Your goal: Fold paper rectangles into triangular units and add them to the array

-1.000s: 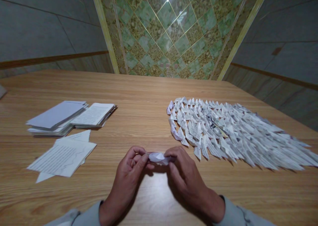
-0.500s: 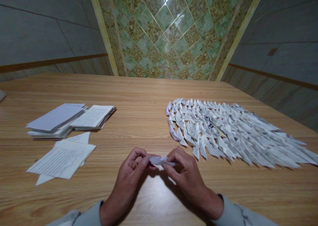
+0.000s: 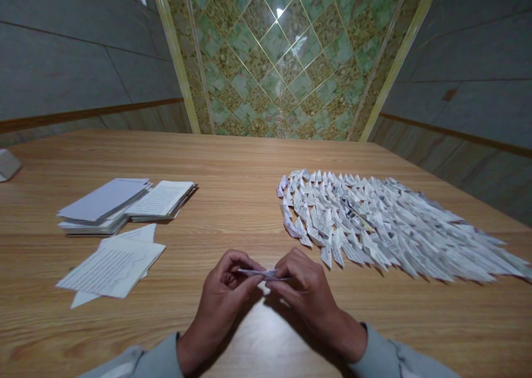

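Both of my hands meet low in the middle of the wooden table (image 3: 249, 162). My left hand (image 3: 222, 297) and my right hand (image 3: 305, 295) each pinch one end of a small folded piece of paper (image 3: 262, 273), held flat and thin between the fingertips just above the tabletop. Grey sleeves cover both wrists. A wide spread of many folded paper pieces (image 3: 386, 223) lies to the right of my hands, its nearest pieces a short way from my right hand.
Two stacks of paper sheets (image 3: 124, 203) sit at the left, with several loose printed sheets (image 3: 112, 261) in front of them. A small grey object (image 3: 7, 163) rests at the far left edge. Tiled walls rise behind the table.
The folded paper has been pressed flatter between my fingers, and my hands have drawn closer together. The camera view has shifted slightly.
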`<state>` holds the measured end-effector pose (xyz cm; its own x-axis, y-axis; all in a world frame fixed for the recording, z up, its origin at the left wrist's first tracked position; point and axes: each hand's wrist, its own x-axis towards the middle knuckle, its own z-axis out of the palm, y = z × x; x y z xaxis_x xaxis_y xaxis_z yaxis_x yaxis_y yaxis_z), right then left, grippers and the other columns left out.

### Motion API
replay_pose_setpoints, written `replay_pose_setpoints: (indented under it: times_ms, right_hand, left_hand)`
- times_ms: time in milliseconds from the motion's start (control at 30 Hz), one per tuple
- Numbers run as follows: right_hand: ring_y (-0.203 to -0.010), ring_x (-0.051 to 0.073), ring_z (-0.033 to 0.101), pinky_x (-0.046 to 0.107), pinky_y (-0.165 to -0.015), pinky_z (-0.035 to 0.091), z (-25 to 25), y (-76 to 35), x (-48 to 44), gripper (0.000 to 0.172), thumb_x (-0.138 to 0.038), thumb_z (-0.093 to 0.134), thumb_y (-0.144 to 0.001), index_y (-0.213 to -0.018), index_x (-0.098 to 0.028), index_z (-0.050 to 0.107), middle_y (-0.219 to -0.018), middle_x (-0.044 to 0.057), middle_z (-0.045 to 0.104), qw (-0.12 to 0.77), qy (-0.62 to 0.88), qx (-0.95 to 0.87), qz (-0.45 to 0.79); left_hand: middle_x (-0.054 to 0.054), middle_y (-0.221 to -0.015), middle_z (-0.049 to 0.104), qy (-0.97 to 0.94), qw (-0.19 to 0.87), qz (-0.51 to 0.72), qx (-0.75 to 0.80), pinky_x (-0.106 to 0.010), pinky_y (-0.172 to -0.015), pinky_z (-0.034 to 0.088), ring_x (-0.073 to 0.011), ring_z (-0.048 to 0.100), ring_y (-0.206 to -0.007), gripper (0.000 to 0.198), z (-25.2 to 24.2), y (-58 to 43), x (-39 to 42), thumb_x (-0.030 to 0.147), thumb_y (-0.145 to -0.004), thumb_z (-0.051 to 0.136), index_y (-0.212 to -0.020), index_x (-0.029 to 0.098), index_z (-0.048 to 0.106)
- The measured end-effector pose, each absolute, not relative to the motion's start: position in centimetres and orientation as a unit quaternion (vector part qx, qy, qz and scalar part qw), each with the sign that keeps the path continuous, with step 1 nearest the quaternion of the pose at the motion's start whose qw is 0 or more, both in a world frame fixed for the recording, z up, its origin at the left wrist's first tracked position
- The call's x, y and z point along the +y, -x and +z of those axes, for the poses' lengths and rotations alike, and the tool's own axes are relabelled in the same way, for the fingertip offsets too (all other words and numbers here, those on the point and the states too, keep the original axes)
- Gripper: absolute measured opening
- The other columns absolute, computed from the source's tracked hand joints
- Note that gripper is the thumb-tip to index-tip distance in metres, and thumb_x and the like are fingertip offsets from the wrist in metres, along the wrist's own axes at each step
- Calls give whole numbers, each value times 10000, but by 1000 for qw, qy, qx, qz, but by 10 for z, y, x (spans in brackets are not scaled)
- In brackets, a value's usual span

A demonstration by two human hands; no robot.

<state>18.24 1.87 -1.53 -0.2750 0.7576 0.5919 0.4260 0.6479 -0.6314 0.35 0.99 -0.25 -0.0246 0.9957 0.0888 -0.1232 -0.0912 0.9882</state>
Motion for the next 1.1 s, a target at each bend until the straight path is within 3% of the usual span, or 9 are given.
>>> replay_pose_setpoints:
  times_ms: [233, 400, 500, 600, 867, 1100]
  right_hand:
    - [-684, 167, 574, 266, -618, 410, -9, -185, 19, 140, -149, 667, -885, -762, -192, 615, -731, 11, 630, 462, 409, -761, 200]
    - [-774, 180, 616, 271, -676, 446, -4, -183, 17, 130, -147, 720, -829, -927, -183, 644, -868, 35, 681, 418, 428, -759, 257]
    - [-688, 160, 598, 253, -624, 408, -6, -182, 17, 66, -150, 709, -858, -820, -182, 665, -762, 11, 670, 397, 428, -767, 267]
    - [-623, 145, 565, 246, -588, 369, -9, -182, 19, 161, -143, 712, -868, -720, -178, 659, -675, -7, 639, 406, 434, -766, 246]
    - [-596, 138, 525, 249, -566, 352, -8, -183, 19, 280, -316, 641, -962, -717, -180, 642, -666, -2, 630, 433, 424, -765, 218]
    - [-608, 137, 564, 245, -574, 381, 4, -185, 14, 328, -335, 555, -1008, -749, -175, 679, -669, 4, 654, 430, 413, -751, 285]
  left_hand:
    - [0, -735, 709, -510, 439, 574, 466, -232, -612, 548, -175, 691, -696, 169, -2, 4, 18, 189, -709, 795, -781, 198, 643]
    - [-22, -746, 731, -565, 442, 533, 448, -267, -651, 569, -201, 710, -710, 105, -3, 5, 18, 216, -736, 789, -784, 198, 697]
    - [-30, -728, 749, -573, 454, 519, 443, -275, -653, 577, -210, 722, -699, 104, -3, 5, 17, 222, -720, 803, -764, 196, 712]
    - [-29, -729, 763, -548, 471, 531, 444, -270, -654, 584, -210, 737, -699, 118, -2, 6, 18, 199, -704, 808, -777, 194, 715]
    - [-85, -822, 821, -486, 532, 532, 445, -293, -696, 607, -246, 776, -786, 168, -3, 10, 22, 193, -690, 828, -848, 173, 776]
    - [-113, -828, 815, -424, 588, 526, 444, -273, -597, 574, -195, 724, -640, 282, -3, 11, 23, 327, -727, 849, -937, 144, 803]
